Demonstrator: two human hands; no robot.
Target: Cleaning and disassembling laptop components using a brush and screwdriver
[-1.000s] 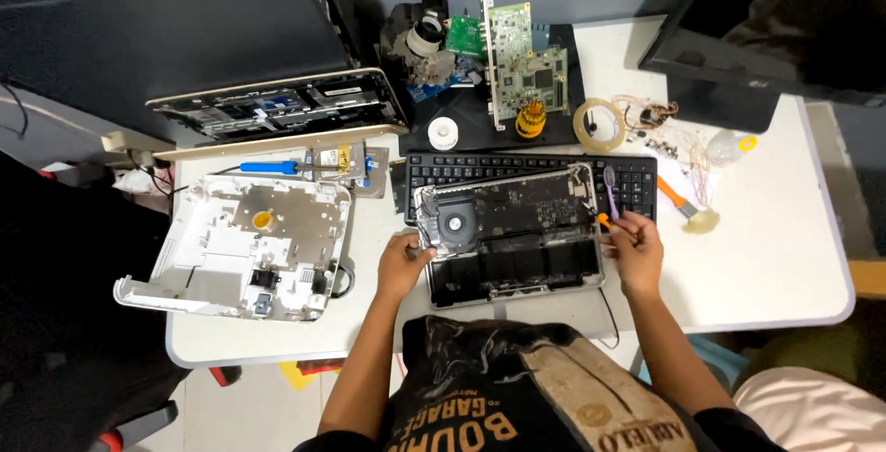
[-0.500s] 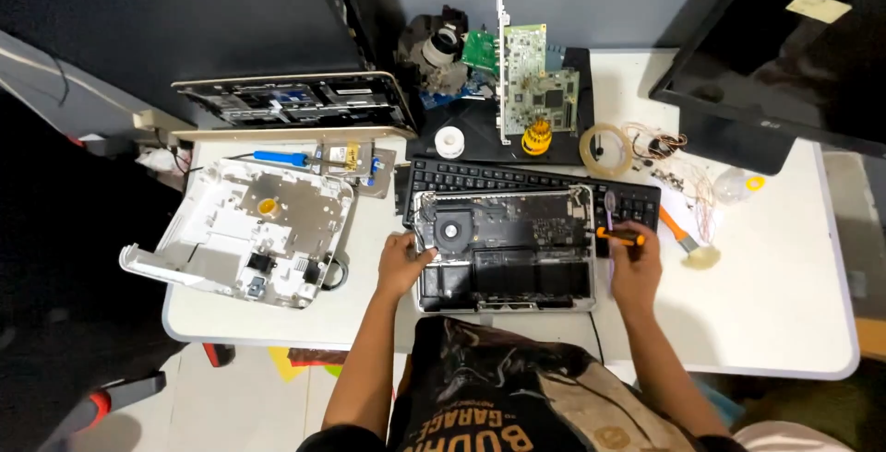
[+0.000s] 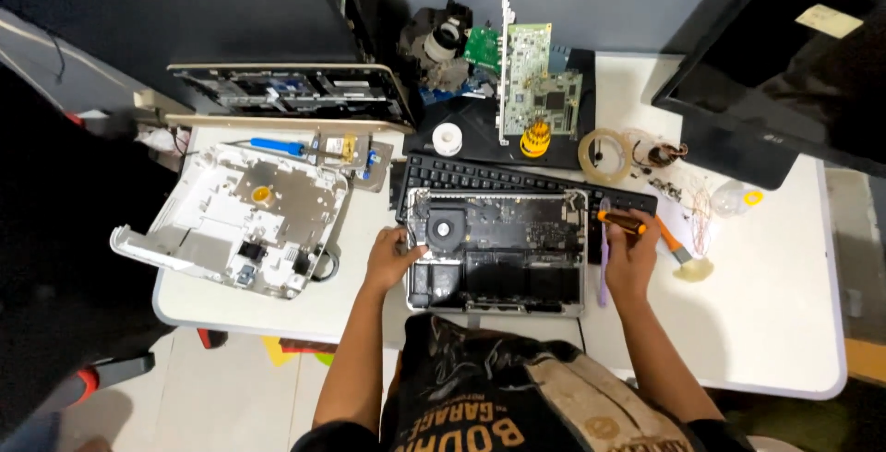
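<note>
Head view from above shows a white rectangular table (image 3: pixel 757 323) on which an opened silver laptop base with its dark circuit board, round fan and black battery cells uncovered (image 3: pixel 498 251) is laid in front of the seated person. The left hand (image 3: pixel 391 260) is rested on the left edge of this laptop base, with the fingers bent and spread lightly over the corner near the fan; nothing is seen to be gripped by it. The right hand (image 3: pixel 631 256) is placed just beside the right edge of the base, and its fingers are closed around an orange-handled screwdriver (image 3: pixel 621 221), whose handle is pointed to the left over the laptop edge. A thin purple plastic stick (image 3: pixel 604 254) is seen beside this hand; it cannot be told whether it is held too or only lies on the table. Behind the laptop base a black computer keyboard (image 3: pixel 480 175) is partly covered by it. To the left, a white plastic device shell with a grey metal plate inside (image 3: pixel 240 221) is laid open. Near the back edge, a green upright circuit board (image 3: pixel 531 83), a ring of brownish tape (image 3: pixel 604 155) and a small white round roll (image 3: pixel 448 138) are placed. At the right a black flat monitor (image 3: pixel 784 74) is standing.
</note>
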